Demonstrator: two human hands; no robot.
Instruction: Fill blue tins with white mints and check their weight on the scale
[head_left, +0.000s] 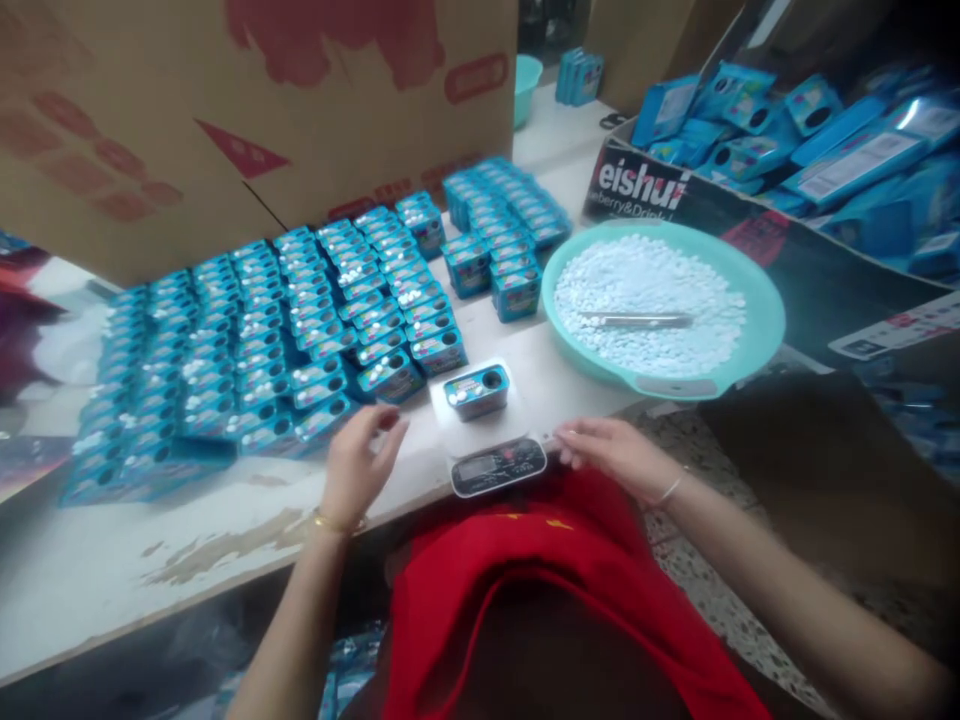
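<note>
On the white kitchen scale stands one small blue box, upright, with a dark round hole and a few white tablets on its top. My left hand hovers over the table edge left of the scale, thumb and fingers apart and holding nothing, close to the nearest boxes. At the scale's right front corner is my right hand, its fingertips pressed together; what they hold, if anything, is too small to make out. A turquoise basin of white tablets sits beyond it, a metal tool lying on them.
Rows of blue boxes, many with tablets on top, cover the left of the table. A second group stands behind the scale. Large cardboard rises at the back. A dark carton with blue packs is at right.
</note>
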